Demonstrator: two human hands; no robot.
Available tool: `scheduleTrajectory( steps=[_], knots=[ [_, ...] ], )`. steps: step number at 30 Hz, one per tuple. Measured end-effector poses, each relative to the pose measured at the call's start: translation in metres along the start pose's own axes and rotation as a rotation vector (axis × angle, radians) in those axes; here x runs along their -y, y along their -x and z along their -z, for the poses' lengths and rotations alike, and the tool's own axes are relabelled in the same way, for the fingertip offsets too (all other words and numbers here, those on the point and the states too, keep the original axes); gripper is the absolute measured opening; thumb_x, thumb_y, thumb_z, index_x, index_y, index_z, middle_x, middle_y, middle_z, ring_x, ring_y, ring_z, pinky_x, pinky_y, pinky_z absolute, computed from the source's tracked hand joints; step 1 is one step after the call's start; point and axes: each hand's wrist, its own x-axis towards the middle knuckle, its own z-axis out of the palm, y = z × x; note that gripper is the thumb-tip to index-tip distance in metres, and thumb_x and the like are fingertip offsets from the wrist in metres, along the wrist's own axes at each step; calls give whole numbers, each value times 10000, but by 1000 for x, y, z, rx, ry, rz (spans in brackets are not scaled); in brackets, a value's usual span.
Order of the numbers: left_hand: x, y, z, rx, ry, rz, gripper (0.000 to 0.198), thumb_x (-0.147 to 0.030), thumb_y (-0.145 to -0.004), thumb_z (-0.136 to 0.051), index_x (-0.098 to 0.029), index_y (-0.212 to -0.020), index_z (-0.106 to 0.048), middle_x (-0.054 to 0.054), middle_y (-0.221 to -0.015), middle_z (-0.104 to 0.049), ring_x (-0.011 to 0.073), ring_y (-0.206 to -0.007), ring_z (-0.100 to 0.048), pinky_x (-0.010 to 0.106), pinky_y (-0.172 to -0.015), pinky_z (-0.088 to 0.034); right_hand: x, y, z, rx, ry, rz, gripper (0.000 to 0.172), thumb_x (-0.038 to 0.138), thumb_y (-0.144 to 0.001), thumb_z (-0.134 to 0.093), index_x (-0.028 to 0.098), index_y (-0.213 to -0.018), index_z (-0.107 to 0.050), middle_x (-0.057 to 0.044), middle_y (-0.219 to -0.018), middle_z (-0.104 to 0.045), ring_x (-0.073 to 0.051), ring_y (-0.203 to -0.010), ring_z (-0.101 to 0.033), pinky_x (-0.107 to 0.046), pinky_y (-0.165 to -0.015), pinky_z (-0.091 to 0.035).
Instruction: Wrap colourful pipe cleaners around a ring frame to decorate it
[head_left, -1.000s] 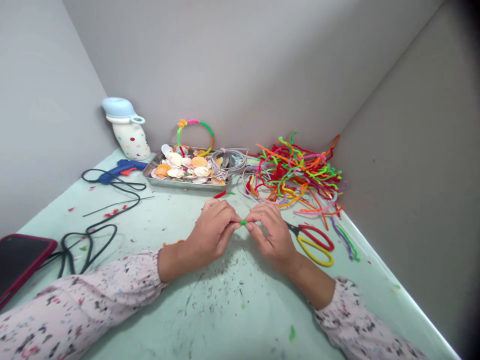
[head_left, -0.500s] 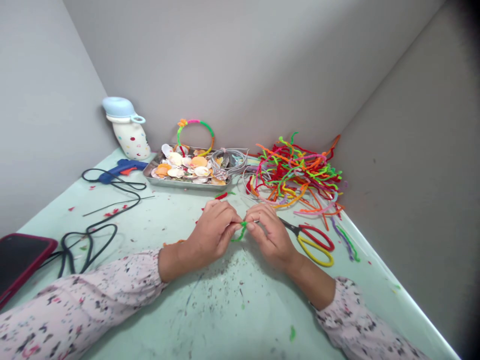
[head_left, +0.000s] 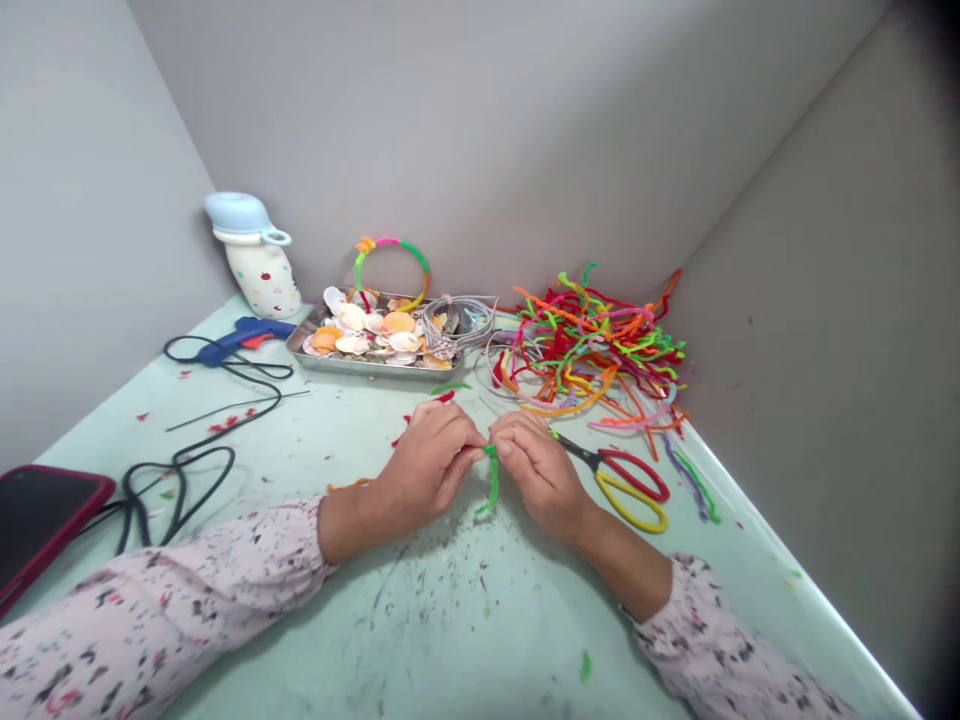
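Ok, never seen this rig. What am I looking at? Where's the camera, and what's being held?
There's no machine here, just a person's two bare hands, filmed by one camera worn on the head and looking forward and down. The left hand and right hand hold a fuzzy green pipe cleaner between them. Beside the right hand lie steel scissors with red and yellow loop handles. Farther back are a tangled heap of multicoloured pipe cleaners and a metal tray of seashells. Also on the pale green table are a blue hot glue gun and a black phone in a red case.
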Motion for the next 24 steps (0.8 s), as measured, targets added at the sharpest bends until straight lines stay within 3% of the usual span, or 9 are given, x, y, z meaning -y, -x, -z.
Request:
scheduleTrajectory(
  steps=[24],
  knots=[
    [0, 2, 1, 5, 42, 28, 106, -191, -937, -452, -182, -870, -534, 46, -819, -576, 191, -814, -506, 377, -806, -394, 0, 0, 0, -12, -35, -8, 268, 282, -971, -379, 210, -785, -558, -32, -824, -586, -187, -846, -539, -382, -847, -402]
  ],
)
